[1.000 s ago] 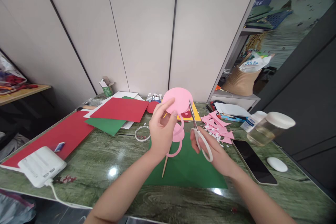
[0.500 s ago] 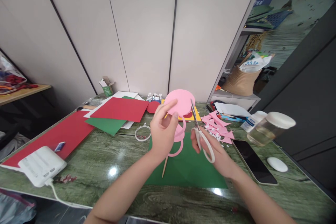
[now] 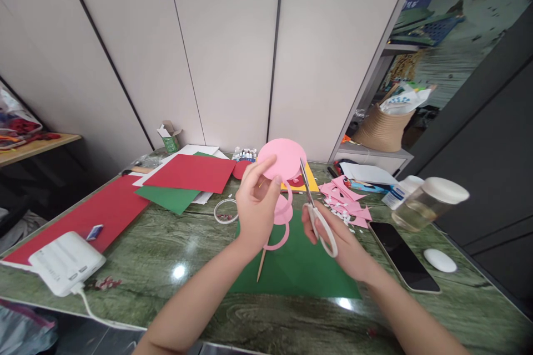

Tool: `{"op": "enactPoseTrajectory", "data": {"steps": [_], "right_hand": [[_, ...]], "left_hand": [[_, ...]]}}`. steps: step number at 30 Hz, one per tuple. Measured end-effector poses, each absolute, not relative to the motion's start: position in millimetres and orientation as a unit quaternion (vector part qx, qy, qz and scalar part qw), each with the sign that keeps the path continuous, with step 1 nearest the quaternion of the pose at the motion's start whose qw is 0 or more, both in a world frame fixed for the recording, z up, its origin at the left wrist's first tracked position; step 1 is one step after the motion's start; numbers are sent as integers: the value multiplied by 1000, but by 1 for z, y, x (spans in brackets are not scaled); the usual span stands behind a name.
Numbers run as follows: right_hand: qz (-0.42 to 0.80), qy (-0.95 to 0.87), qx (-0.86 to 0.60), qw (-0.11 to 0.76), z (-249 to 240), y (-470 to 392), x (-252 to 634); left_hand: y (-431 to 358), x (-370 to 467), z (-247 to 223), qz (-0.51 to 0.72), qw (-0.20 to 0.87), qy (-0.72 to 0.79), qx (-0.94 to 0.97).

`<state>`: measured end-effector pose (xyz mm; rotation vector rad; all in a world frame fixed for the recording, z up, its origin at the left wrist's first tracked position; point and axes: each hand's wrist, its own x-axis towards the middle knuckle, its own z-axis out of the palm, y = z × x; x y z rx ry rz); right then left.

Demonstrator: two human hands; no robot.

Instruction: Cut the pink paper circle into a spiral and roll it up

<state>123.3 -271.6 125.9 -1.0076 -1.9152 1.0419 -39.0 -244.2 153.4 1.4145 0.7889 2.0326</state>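
Observation:
My left hand (image 3: 255,212) holds up a pink paper disc (image 3: 285,156) above the table, with a curled pink strip (image 3: 281,223) hanging from its lower edge. My right hand (image 3: 333,239) grips white-handled scissors (image 3: 317,215), whose blades point up and meet the disc's right edge. Below both hands lies a green paper sheet (image 3: 303,266), and a thin wooden stick (image 3: 261,264) rests on its left edge.
The green marble table (image 3: 187,255) holds red paper sheets (image 3: 190,173), pink scraps (image 3: 346,202), a tape roll (image 3: 225,212), a white power bank (image 3: 65,262), a phone (image 3: 402,255), a white mouse (image 3: 440,259) and a glass jar (image 3: 428,204). Paint tubes (image 3: 245,153) stand by the wall.
The disc and scissors shifted slightly right and down half a second ago, then came back left and up. Both hands keep their grips.

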Motion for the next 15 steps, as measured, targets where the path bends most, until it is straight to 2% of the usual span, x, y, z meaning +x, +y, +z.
{"op": "enactPoseTrajectory", "data": {"steps": [15], "right_hand": [[416, -740, -373, 375, 127, -271, 124]], "left_hand": [[-247, -40, 154, 738, 265, 287, 550]]}}
